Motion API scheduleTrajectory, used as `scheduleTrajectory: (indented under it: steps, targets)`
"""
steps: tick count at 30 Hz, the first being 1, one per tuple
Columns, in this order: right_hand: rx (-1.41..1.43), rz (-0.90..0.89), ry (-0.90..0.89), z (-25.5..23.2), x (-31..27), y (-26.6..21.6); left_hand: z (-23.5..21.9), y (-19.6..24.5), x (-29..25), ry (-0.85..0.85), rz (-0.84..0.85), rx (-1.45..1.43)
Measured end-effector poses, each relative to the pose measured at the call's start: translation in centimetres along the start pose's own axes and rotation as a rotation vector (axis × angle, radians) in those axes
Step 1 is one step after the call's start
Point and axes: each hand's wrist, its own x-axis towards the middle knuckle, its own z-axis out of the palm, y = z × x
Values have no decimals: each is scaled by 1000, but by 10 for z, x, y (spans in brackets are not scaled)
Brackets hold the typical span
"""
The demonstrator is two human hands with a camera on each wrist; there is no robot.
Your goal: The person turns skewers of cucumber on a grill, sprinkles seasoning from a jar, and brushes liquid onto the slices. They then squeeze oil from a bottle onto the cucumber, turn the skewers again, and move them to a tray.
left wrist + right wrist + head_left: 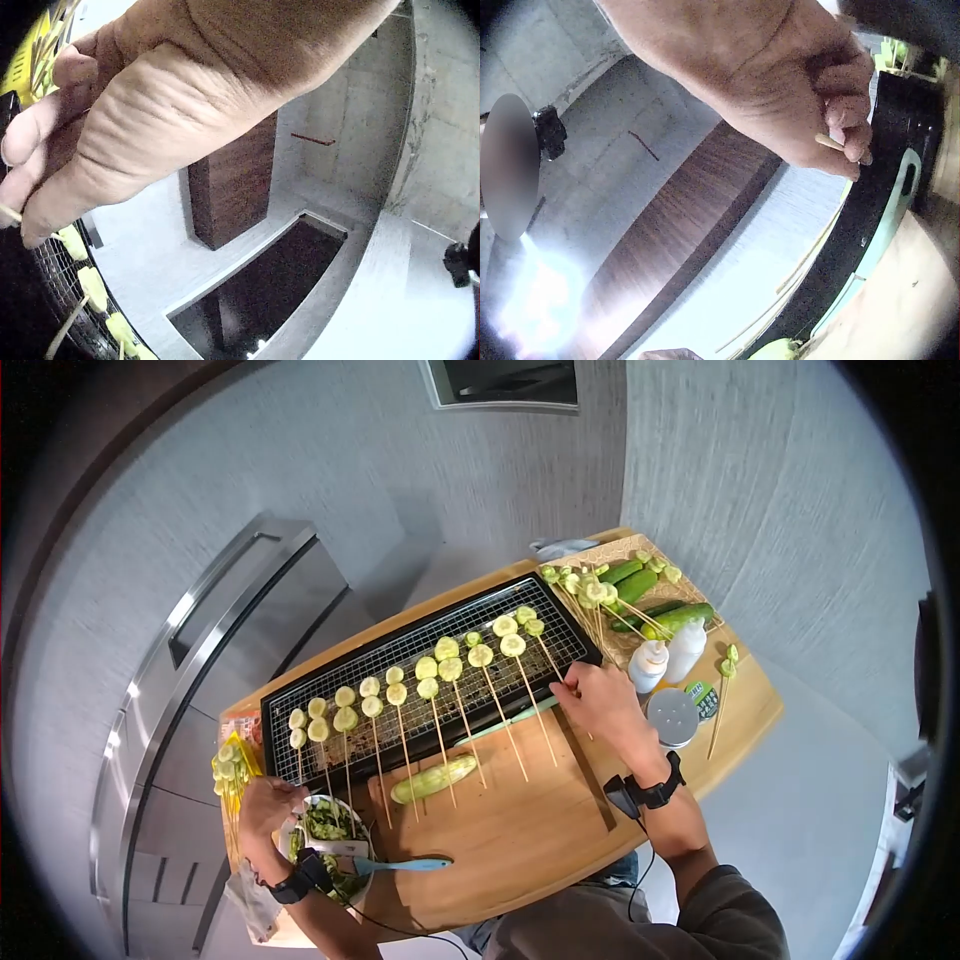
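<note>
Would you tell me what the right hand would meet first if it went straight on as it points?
Likely the near side of the black grill, ahead of the right hand, though depth is unclear.

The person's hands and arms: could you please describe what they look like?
Left hand and right hand are bare; each wrist has a black strap with a dark box and thin black cable. A dark grey sleeve shows on the right arm.

Skewers point(451, 668) are laid across the near edge of the grill point(585, 643). The brush point(405, 865) is rested on the bowl point(328, 797), near left; bottles point(648, 663) are positioned right.
</note>
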Motion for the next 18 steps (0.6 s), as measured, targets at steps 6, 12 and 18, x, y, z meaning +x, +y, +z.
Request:
scheduleTrajectory:
  steps: [6, 12, 18]
  targets:
    - [22, -24, 137, 1, 3, -5, 5, -17, 11, -12, 28, -54]
    - [85, -82, 207, 3, 6, -1, 2, 3, -1, 9, 42, -107]
    - [177, -10, 122, -8, 4, -15, -6, 18, -13, 83, 167, -228]
